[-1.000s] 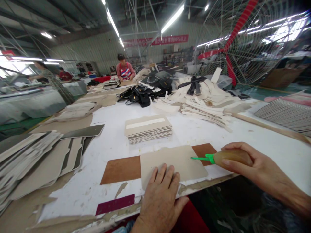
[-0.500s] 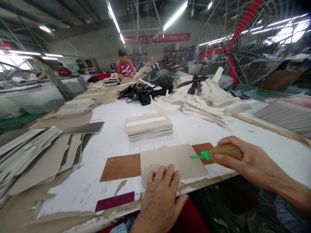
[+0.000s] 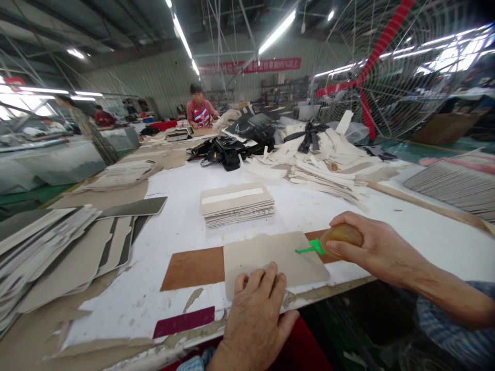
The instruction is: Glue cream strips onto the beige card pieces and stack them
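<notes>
A beige panel (image 3: 266,255) lies near the table's front edge, over a brown piece (image 3: 193,268) that shows at its left and right sides. My left hand (image 3: 257,312) rests on the panel's lower left part, fingers spread and slightly bent. In my right hand (image 3: 359,242) is an amber bottle (image 3: 344,239) with a green nozzle, tilted so that the nozzle points left. Its tip is at the panel's right part; whether it touches the surface I cannot tell. Just behind the panel stands a stack of beige panels (image 3: 236,206), the top one bearing a white strip.
Cut panels (image 3: 73,257) are piled at the left. A maroon strip (image 3: 183,322) lies at the front edge. Further back are black straps (image 3: 224,152) and cream strips (image 3: 328,165). A person (image 3: 201,111) is across the table; a large fan (image 3: 359,82) stands behind right.
My right hand has moved a little left and the nozzle tip has shifted left over the beige panel. My left hand has stayed in place.
</notes>
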### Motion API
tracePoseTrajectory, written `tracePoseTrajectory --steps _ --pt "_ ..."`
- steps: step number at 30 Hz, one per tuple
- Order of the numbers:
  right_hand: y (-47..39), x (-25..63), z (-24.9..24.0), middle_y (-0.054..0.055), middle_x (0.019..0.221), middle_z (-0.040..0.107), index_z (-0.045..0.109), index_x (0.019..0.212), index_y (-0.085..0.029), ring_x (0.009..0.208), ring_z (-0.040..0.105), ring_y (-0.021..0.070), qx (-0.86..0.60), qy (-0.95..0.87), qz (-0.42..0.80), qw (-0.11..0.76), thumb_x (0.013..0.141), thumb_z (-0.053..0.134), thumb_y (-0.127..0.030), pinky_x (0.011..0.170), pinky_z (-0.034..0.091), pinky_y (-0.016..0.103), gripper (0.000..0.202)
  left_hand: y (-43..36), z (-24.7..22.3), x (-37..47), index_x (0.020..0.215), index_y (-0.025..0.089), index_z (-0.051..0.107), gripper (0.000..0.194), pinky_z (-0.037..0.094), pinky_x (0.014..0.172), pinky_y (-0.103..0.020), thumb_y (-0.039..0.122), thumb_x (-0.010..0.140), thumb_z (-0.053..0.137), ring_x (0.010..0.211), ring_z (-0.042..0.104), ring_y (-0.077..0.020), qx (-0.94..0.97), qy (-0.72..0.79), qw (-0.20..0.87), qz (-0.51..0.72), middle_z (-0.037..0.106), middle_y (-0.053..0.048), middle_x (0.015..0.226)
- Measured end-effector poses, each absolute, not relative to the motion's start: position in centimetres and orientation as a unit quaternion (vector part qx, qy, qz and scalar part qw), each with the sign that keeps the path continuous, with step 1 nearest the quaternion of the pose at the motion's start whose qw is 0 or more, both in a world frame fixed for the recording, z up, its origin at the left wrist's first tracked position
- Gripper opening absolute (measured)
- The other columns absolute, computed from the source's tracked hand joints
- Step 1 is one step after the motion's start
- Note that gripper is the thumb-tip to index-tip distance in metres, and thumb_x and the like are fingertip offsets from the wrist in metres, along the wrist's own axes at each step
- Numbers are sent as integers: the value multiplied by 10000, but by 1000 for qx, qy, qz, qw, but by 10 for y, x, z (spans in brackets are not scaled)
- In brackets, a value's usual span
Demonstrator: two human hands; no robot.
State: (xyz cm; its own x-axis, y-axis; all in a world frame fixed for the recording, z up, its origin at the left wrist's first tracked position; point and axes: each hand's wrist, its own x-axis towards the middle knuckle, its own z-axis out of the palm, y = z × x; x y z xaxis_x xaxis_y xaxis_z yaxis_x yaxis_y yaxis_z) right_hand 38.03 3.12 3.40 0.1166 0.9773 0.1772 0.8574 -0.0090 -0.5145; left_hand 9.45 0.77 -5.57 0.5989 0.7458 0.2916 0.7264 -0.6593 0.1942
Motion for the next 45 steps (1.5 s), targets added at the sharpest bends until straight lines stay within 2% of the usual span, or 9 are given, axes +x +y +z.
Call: tracePoseTrajectory --steps 10,14,21,31,37,45 --pt "35 384 36 9 769 714 679 941 -268 674 643 242 -671 -693 108 241 824 603 -554 626 470 376 317 8 -60 92 1432 276 681 525 474 1059 -562 608 1026 713 1307 666 -306 894 406 18 191 676 -32 1586" --pt "31 385 43 10 766 713 679 918 -275 686 655 256 -678 -695 120 208 822 606 -558 627 483 390 308 8 -61 92 1438 283 675 531 469 1064 -566 603 1018 729 1311 665 -312 894 406 21 188 664 -34 1599" --pt "32 395 36 27 794 736 683 946 -293 699 686 291 -671 -700 80 233 854 661 -479 619 497 409 209 9 -60 92 1454 290 672 536 474 1081 -572 622 1033 696 1333 660 -316 895 410 32 175 651 -35 1613" --pt "38 378 44 54 854 748 673 939 -266 772 704 298 -685 -685 85 234 791 589 -532 710 508 418 317 9 -53 93 1488 294 663 541 471 1112 -586 629 1064 637 1386 628 -325 894 422 61 138 614 -29 1651" --pt "39 372 48 52 839 747 670 937 -257 762 699 290 -674 -693 102 234 768 578 -509 685 490 397 318 9 -54 92 1479 287 673 540 480 1102 -546 625 1060 648 1366 638 -302 897 414 38 147 634 -30 1631" --pt "28 390 36 0 781 740 678 947 -283 682 675 254 -667 -697 130 231 868 668 -522 618 471 375 252 8 -61 93 1466 278 670 546 485 1084 -540 618 1040 685 1341 645 -297 898 405 15 169 660 -43 1601"
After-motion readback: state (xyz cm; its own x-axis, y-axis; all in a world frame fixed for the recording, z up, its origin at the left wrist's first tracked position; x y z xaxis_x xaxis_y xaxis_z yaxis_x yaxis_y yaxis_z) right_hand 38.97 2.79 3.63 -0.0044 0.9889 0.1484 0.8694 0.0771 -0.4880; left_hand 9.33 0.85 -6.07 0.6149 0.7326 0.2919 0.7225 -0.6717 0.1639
